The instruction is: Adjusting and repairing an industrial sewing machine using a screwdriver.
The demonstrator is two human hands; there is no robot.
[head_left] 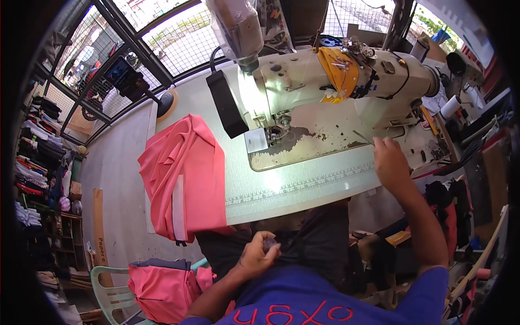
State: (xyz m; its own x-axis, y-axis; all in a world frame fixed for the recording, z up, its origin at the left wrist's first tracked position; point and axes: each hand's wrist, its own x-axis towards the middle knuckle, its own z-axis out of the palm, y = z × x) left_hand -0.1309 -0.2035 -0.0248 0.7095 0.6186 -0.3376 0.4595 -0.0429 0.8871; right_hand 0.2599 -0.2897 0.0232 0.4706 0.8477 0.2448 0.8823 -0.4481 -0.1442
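My right hand (392, 165) is over the right end of the sewing table (303, 189), closed on a thin metal tool (363, 137). The tool points left across the machine bed; its exact kind is too small to tell. My left hand (259, 257) is above my lap, its fingers curled round a small greyish thing (268, 245) that I cannot make out. In front stands a sewing machine (303, 73) with its needle area lit. Folded pink cloth (189, 173) lies on the table left of the needle, partly over the front edge.
A green plastic chair (103, 281) at lower left bears more pink cloth (157, 287). A black box (226, 103) hangs beside the machine head. A white thread cone (450, 107) stands at the right. Stacked clothes (38, 146) fill the far left, near a phone on a stand (122, 76).
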